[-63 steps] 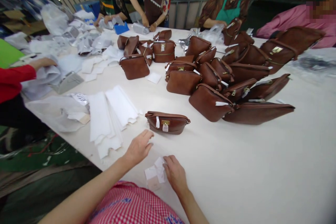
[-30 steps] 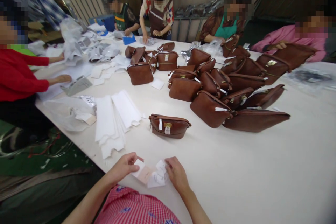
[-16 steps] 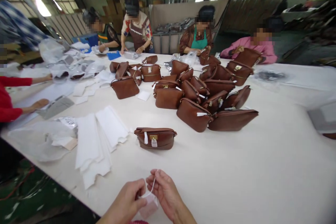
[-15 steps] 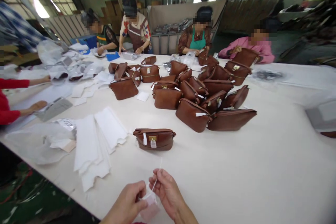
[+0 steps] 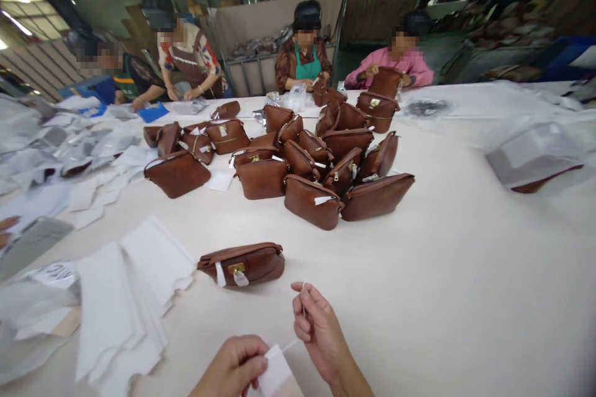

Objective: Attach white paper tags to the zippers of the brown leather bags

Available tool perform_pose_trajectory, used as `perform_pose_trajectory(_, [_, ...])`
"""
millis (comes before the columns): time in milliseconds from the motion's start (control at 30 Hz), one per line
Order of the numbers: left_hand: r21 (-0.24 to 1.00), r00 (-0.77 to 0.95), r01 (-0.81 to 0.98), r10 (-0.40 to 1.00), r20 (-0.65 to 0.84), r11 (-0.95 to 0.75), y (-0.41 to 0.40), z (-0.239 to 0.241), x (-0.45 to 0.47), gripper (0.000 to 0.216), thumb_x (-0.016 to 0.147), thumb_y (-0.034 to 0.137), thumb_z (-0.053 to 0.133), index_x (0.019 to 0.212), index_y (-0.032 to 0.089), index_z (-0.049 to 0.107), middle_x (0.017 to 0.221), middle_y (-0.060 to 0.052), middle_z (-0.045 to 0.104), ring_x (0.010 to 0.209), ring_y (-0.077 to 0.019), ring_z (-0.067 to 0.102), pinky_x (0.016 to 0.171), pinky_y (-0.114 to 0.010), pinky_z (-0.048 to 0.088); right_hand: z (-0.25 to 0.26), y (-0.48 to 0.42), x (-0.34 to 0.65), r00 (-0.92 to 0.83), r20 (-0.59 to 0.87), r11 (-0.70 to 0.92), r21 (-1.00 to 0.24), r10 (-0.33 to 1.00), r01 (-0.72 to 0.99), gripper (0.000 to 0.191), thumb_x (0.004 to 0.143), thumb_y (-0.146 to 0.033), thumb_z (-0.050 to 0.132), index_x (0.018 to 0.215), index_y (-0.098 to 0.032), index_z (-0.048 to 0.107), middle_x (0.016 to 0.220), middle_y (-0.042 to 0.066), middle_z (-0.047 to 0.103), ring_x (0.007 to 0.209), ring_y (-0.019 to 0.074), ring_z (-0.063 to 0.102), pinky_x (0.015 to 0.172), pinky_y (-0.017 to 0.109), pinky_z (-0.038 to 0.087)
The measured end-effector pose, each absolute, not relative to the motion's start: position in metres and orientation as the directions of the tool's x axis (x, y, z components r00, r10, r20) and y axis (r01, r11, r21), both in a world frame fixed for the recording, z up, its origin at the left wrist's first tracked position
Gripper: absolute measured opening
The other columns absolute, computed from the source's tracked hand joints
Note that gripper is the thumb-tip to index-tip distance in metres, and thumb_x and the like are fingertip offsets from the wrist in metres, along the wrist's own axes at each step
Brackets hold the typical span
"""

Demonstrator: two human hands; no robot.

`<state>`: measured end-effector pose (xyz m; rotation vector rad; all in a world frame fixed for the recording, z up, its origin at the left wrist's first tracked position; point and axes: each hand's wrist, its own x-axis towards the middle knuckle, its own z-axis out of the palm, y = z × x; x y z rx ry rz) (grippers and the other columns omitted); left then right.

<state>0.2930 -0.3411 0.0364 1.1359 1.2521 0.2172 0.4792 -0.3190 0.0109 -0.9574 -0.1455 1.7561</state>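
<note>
Table (image 5: pixel 465 273): broad, pale; brown handbag (image 5: pixel 242 265) lies near the hands.
Paper tag (image 5: pixel 274 375): light, limp, likely tears; best held by its edge; lower part cut off by frame.
Left hand (image 5: pixel 233 369): pinching the tag.
Right hand (image 5: pixel 319 332): pinched on thin white string (image 5: pixel 303 304), hard to make out.

One brown handbag (image 5: pixel 242 264) lies alone near the front of the white table (image 5: pixel 465 273); a heap of brown handbags (image 5: pixel 307 161) sits farther back at centre; white paper sheets (image 5: pixel 121 298) spread at near left; four seated workers (image 5: pixel 302 53) line the far edge.
</note>
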Motion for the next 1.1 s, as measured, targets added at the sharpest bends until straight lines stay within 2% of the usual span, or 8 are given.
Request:
perform_pose_trajectory(133, [0.739,0.298,0.603,0.774,-0.559,0.301,-0.315,0.031,0.311,0.015,0.069,0.03,0.057,0.062,0.017,0.058,0.062,0.0,0.051,0.062,-0.0153,0.048,0.061,-0.026,0.035,0.003,-0.298,0.49,-0.03,-0.452,-0.405,-0.766,0.892,-0.499,0.046,0.075,-0.062,0.07,0.084,-0.017,0.063,0.062,-0.003,0.06,0.038,0.0029,0.024,0.039,0.021,0.011])
perform_pose_trajectory(267, [0.696,0.251,0.679,0.817,-0.52,0.234,-0.283,0.027,0.339,0.016,0.065,0.02,0.061,0.056,0.019,0.048,0.059,0.002,0.049,0.062,-0.0153,0.046,0.061,-0.026,0.032,-0.007,-0.272,0.504,0.012,-0.328,-0.316,-0.919,0.945,-0.235,0.031,0.078,-0.05,0.068,0.077,-0.019,0.072,0.074,0.003,0.069,0.062,0.0143,0.054,0.056,0.026,0.042])
perform_pose_trajectory(333, [0.688,0.235,0.689,0.829,-0.507,0.226,-0.267,0.026,0.351,0.017,0.065,0.019,0.062,0.056,0.019,0.048,0.06,0.002,0.05,0.062,-0.0155,0.047,0.061,-0.026,0.032,-0.012,-0.262,0.509,-0.008,-0.33,-0.325,-0.925,0.944,-0.195,0.026,0.076,-0.045,0.067,0.081,-0.021,0.076,0.075,0.003,0.07,0.071,0.0186,0.059,0.065,0.03,0.046])
perform_pose_trajectory(467, [0.737,0.218,0.623,0.848,-0.483,0.26,-0.244,0.023,0.366,0.017,0.063,0.022,0.067,0.056,0.018,0.052,0.061,0.001,0.052,0.062,-0.0148,0.047,0.061,-0.026,0.033,-0.02,-0.252,0.519,-0.053,-0.423,-0.418,-0.857,0.905,-0.302,0.02,0.071,-0.039,0.071,0.077,-0.02,0.072,0.062,-0.001,0.064,0.057,0.0155,0.055,0.058,0.028,0.043])
perform_pose_trajectory(667, [0.667,0.372,0.44,0.554,-0.744,0.601,-0.231,0.017,0.371,0.03,0.071,0.047,0.065,0.068,0.018,0.058,0.055,0.001,0.055,0.049,-0.0133,0.048,0.047,-0.024,0.035,-0.026,-0.249,0.542,-0.087,-0.47,-0.457,-0.774,0.878,-0.439,0.03,0.076,-0.048,0.072,0.072,-0.02,0.063,0.062,-0.001,0.063,0.052,0.011,0.044,0.052,0.024,0.033])
perform_pose_trajectory(767, [0.703,0.374,0.678,0.72,-0.584,0.218,-0.231,0.023,0.369,0.026,0.086,0.039,0.053,0.07,0.02,0.062,0.065,-0.004,0.062,0.06,-0.0177,0.056,0.055,-0.029,0.042,-0.02,-0.246,0.55,-0.148,-0.452,-0.464,-0.749,0.88,-0.473,0.035,0.08,-0.054,0.068,0.076,-0.02,0.062,0.074,0.002,0.066,0.05,0.0089,0.036,0.047,0.024,0.028])
perform_pose_trajectory(900, [0.478,0.573,0.756,0.805,-0.152,-0.447,-0.23,0.044,0.365,0.025,0.096,0.024,0.044,0.088,0.027,0.067,0.073,-0.004,0.064,0.067,-0.0187,0.057,0.06,-0.031,0.044,-0.007,-0.246,0.548,-0.282,-0.419,-0.505,-0.72,0.863,-0.475,0.038,0.082,-0.06,0.063,0.08,-0.022,0.06,0.099,0.007,0.068,0.048,0.0082,0.04,0.041,0.024,0.029])
perform_pose_trajectory(1100, [0.213,0.614,0.757,0.784,0.093,-0.618,-0.208,0.072,0.364,0.014,0.095,0.021,0.051,0.097,0.024,0.065,0.098,-0.006,0.066,0.096,-0.0236,0.058,0.081,-0.036,0.05,-0.004,-0.241,0.534,-0.341,-0.388,-0.507,-0.754,0.856,-0.416,0.028,0.087,-0.046,0.059,0.075,-0.021,0.052,0.059,-0.005,0.051,0.05,0.0092,0.04,0.049,0.023,0.03])
